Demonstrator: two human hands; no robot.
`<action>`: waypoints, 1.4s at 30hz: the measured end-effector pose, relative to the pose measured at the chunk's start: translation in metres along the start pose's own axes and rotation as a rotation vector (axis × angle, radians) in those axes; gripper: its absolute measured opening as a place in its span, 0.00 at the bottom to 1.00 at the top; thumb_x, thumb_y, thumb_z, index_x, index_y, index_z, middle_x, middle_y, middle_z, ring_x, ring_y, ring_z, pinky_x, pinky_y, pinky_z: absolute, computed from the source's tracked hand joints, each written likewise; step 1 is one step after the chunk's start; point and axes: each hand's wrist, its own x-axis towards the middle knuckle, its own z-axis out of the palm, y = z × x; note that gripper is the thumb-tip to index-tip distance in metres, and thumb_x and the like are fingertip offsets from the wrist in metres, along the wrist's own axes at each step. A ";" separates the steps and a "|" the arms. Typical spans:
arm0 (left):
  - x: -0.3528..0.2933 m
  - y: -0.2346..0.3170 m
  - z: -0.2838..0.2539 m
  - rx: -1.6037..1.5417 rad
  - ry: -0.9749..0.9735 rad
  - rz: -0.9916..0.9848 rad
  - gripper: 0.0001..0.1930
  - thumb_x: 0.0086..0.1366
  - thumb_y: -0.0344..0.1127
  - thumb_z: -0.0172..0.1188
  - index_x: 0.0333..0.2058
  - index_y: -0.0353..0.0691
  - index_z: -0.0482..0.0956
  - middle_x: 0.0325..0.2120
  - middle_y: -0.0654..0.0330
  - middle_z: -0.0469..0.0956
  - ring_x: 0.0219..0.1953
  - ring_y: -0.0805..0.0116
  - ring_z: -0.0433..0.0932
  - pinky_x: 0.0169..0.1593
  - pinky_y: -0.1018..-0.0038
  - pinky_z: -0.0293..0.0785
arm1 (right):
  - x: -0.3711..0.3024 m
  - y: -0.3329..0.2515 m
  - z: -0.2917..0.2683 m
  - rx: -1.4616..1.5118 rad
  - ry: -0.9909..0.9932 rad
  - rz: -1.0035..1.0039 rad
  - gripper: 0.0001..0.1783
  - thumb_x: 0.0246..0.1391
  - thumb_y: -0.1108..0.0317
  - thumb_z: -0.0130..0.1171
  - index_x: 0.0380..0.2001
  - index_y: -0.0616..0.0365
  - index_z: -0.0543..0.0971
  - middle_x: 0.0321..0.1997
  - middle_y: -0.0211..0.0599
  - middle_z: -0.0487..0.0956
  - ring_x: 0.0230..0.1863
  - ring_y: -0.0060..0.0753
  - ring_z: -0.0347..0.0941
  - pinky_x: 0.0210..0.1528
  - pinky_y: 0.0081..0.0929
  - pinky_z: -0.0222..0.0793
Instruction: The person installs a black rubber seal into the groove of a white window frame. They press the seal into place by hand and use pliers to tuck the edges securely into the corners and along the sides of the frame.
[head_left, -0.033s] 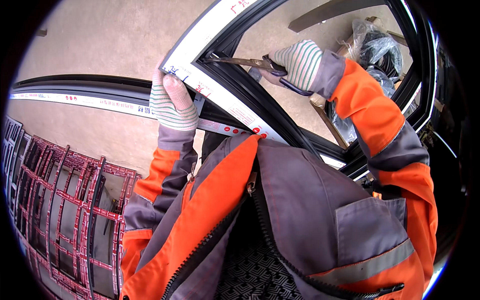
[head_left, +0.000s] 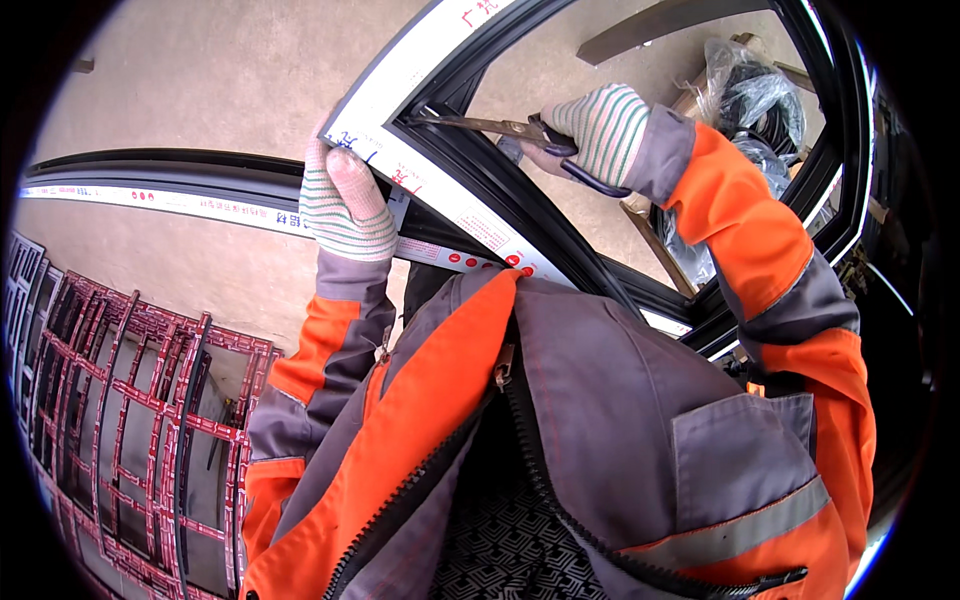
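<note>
A black window frame (head_left: 410, 85) with white protective film lies angled across the upper middle. My left hand (head_left: 345, 205), in a striped knit glove, is closed around its left corner, thumb on the near face and fingers mostly hidden behind. My right hand (head_left: 605, 130), gloved alike, grips a pair of scissors (head_left: 495, 126) by the dark handles. The worn blades point left, their tips at the inner corner of the frame, by the black groove. One handle loop shows below my right hand. Whether the tips touch a gasket there I cannot make out.
Beneath the frame, a long curved black profile (head_left: 160, 180) with film runs to the left. Red-wrapped frames (head_left: 150, 400) are stacked at lower left. Through the frame's opening show clear plastic wrap with black coils (head_left: 755, 105) and a dark strip (head_left: 670, 27) on the floor.
My right hand has shifted very slightly to the right and down, and the lower handle loop swings a little lower. My left hand and the frame stay put.
</note>
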 end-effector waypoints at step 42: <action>0.002 -0.017 -0.002 -0.179 -0.002 0.005 0.27 0.78 0.50 0.45 0.61 0.30 0.66 0.52 0.57 0.76 0.53 0.71 0.76 0.58 0.74 0.70 | -0.006 -0.018 -0.001 0.014 -0.101 0.160 0.13 0.59 0.57 0.59 0.35 0.55 0.82 0.23 0.46 0.79 0.26 0.51 0.78 0.29 0.35 0.72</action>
